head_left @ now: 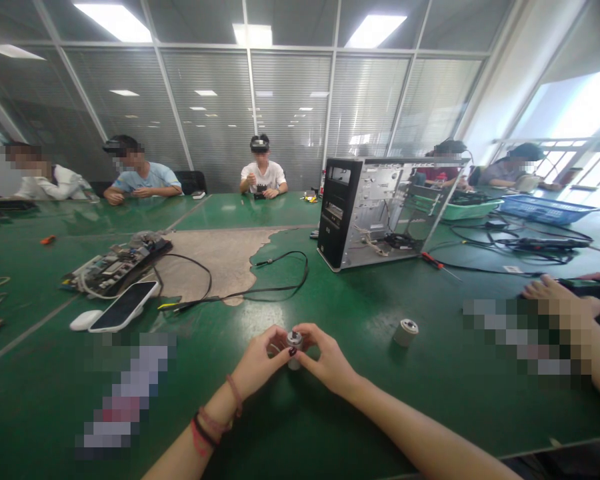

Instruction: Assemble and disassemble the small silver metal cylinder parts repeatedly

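Between my two hands, low in the middle of the head view, stands a small silvery cylinder [294, 341] that looks like a small motor, with a short dark stub on its top. My left hand [264, 355] curls round its left side with the thumb pressed to the front. On the other side my right hand [327, 360] grips it with thumb and fingers. The thumbs meet in front and hide part of the body. A similar pale cylinder [405, 333] with a metal top stands apart on the green table [350, 307], to the right.
An opened computer case [336, 220] stands ahead. Left lie a phone [125, 307], a circuit assembly [115, 267] and a black cable [280, 288]. A screwdriver [433, 260] lies by the case. A co-worker's hand [555, 297] is at right; several people sit around the table.
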The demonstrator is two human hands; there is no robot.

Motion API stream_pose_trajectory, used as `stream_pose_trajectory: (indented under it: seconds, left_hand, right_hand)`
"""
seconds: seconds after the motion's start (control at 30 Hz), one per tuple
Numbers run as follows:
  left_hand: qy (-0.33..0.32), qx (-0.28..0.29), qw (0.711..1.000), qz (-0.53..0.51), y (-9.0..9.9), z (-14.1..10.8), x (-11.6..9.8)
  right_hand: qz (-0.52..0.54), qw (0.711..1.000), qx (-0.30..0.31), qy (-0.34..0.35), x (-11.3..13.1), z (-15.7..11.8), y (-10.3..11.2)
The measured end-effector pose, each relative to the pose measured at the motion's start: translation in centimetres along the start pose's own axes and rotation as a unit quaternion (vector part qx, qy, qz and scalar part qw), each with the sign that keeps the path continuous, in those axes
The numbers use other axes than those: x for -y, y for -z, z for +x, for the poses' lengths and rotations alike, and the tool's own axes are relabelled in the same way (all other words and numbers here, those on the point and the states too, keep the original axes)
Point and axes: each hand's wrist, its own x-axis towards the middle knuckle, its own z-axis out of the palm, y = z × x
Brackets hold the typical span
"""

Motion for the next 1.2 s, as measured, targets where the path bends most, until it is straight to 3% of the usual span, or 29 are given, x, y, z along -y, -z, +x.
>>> stream_pose_trajectory:
  seconds: [0.3,0.6,1.2]
  left_hand:
    - [-0.024,0.007,1.000,0.000,0.0,-0.2,-0.9]
    - [-0.110,-0.021,0.986,0.124,0.5,-0.6,-1.7]
    - [-0.172,-0.020,0.959,0.224,0.7,-0.7,-1.1]
  right_hand:
    - [-0.036,0.999,0.004,0.014,-0.8,-0.4,0.2]
    - [-0.080,0.995,0.007,0.062,-1.2,-0.5,0.3]
    - [-0.140,0.987,-0.005,0.077,-1.8,-0.8,0.1]
